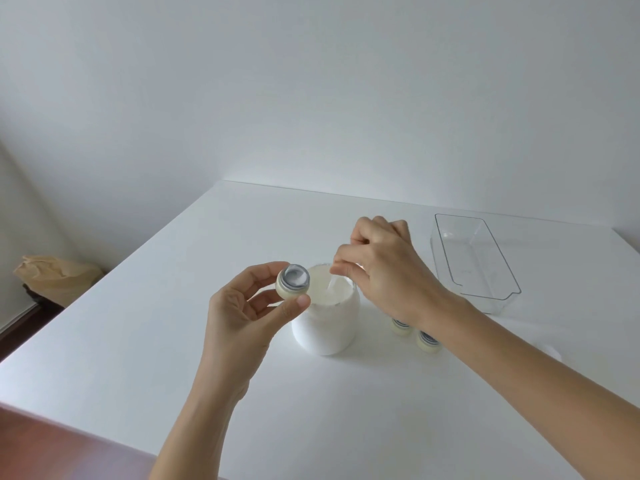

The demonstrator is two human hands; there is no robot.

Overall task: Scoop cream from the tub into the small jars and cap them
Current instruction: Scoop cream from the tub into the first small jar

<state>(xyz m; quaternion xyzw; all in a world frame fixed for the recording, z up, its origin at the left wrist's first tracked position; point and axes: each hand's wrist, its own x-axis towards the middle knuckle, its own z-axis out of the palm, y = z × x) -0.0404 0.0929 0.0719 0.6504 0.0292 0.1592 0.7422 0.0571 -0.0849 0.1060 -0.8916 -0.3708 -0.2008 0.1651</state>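
A white tub of cream (325,327) stands open in the middle of the white table. My left hand (242,306) holds a small cream-coloured jar (292,281) just left of the tub's mouth; the jar is uncapped and has white cream inside. My right hand (384,271) is above the tub, its fingers pinched on a thin clear spatula (331,284) whose tip dips into the cream. Two more small jars (401,325) (428,342) stand right of the tub, partly hidden by my right wrist.
A clear plastic bin (474,258) sits at the back right of the table (138,341). A small clear lid-like thing (550,351) lies right of my forearm. A brown paper bag (55,275) is on the floor at the left.
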